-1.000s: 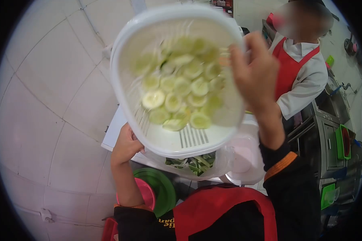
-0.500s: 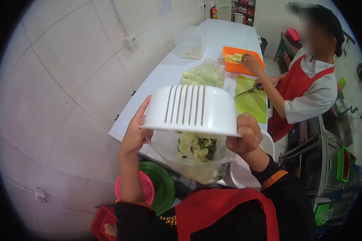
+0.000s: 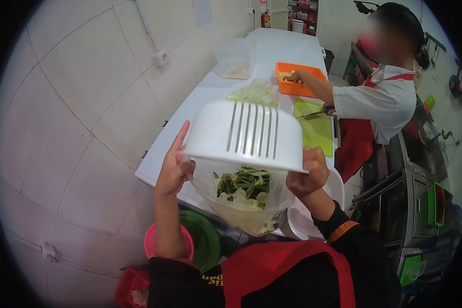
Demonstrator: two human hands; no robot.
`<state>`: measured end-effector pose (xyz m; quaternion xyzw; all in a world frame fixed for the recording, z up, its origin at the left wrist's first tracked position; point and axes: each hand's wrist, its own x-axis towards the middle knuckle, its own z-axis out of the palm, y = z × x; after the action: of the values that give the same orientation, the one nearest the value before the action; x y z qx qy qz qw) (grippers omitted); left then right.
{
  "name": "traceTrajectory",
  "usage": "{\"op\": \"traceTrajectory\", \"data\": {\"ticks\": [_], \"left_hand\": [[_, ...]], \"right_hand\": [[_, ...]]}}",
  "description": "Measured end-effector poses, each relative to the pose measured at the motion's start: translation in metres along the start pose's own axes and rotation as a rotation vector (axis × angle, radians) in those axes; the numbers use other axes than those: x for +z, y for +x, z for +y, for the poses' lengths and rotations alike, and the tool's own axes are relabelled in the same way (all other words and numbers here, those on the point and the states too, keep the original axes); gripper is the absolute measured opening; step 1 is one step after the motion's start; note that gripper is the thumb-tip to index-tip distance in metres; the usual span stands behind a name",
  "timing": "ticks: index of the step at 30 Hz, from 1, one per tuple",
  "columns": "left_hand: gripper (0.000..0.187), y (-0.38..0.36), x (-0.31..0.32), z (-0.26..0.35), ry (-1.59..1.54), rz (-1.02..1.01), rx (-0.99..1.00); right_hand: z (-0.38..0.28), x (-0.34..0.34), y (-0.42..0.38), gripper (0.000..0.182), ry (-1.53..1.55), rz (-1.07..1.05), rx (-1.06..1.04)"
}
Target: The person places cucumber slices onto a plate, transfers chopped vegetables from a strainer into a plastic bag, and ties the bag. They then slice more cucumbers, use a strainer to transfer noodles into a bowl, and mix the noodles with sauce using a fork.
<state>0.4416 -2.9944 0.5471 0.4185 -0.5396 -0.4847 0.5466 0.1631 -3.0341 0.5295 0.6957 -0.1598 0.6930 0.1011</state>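
A white slotted basket (image 3: pixel 246 134) is tipped over above a clear plastic bag (image 3: pixel 236 218). Sliced green and pale vegetables (image 3: pixel 246 187) lie in the bag. My left hand (image 3: pixel 173 169) is at the basket's left rim, index finger stretched up along its side, the other fingers curled round the rim and the bag's edge. On the other side, my right hand (image 3: pixel 309 174) is closed on the basket's right rim, beside the bag's edge. The inside of the basket is hidden.
Across the white table (image 3: pixel 190 110), a co-worker (image 3: pixel 377 100) holds a knife (image 3: pixel 315 113) over a green cutting board (image 3: pixel 313 128) and reaches into an orange tray (image 3: pixel 301 88). A white tub (image 3: pixel 333 192) stands at right; pink (image 3: pixel 151 240) and green (image 3: pixel 205 241) tubs stand below.
More dark green slices show in the bag. The basket has turned slightly. The co-worker's arm has reached further into the orange tray, and the whole view has shifted a little.
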Motion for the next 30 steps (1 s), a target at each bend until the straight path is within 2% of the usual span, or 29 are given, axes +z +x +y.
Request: {"op": "traceTrajectory", "data": {"ticks": [3,5,7,8,9,11,13,14,18,19,20,23,26,29,30], "left_hand": [[0.084,-0.003,0.017,0.007,0.043,0.03,0.032],[0.084,-0.007,0.022,0.014,0.094,0.024,0.06],[0.084,-0.014,0.027,0.02,0.137,0.0,0.075],[0.083,-0.019,0.029,0.021,0.133,0.007,0.078],[0.082,-0.024,0.032,0.02,0.129,0.014,0.08],[0.081,-0.034,0.04,0.02,0.142,0.025,0.065],[0.08,-0.041,0.056,0.016,0.168,0.017,0.034],[0.08,-0.043,0.063,0.013,0.273,-0.001,-0.001],[0.086,-0.042,0.091,-0.006,0.712,-0.064,-0.063],[0.089,-0.041,0.1,-0.009,0.785,-0.063,-0.062],[0.092,-0.04,0.109,-0.01,0.862,-0.053,-0.063],[0.102,-0.037,0.127,-0.006,0.871,-0.136,-0.082],[0.106,-0.03,0.14,-0.021,1.057,-0.251,0.239],[0.114,-0.029,0.158,-0.035,1.097,-0.299,0.237],[0.111,-0.033,0.162,-0.034,0.995,-0.321,0.18]], "right_hand": [[0.013,-0.004,0.003,0.018,-0.083,0.062,0.139],[0.026,-0.01,0.012,0.012,-0.05,0.285,0.408],[0.033,-0.037,0.043,0.016,0.102,0.441,0.564],[0.05,-0.06,0.046,0.017,0.069,0.472,0.653],[0.058,-0.084,0.051,0.019,0.192,0.457,0.739],[0.075,-0.132,0.047,0.018,0.21,0.303,0.87],[0.073,-0.168,0.032,0.019,0.058,0.117,0.943],[0.074,-0.182,0.014,0.019,-0.062,0.016,0.959],[0.089,-0.205,-0.098,0.024,-0.134,-0.254,1.346],[0.08,-0.202,-0.104,0.029,-0.316,-0.43,1.374],[0.075,-0.196,-0.108,0.034,-0.489,-0.614,1.388],[0.068,-0.193,-0.111,0.044,-0.509,-0.7,1.257],[0.068,-0.191,-0.11,0.051,-0.403,-0.907,1.282],[0.079,-0.195,-0.123,0.055,-0.338,-0.875,1.182],[0.081,-0.192,-0.124,0.055,-0.358,-0.888,1.176]]}}
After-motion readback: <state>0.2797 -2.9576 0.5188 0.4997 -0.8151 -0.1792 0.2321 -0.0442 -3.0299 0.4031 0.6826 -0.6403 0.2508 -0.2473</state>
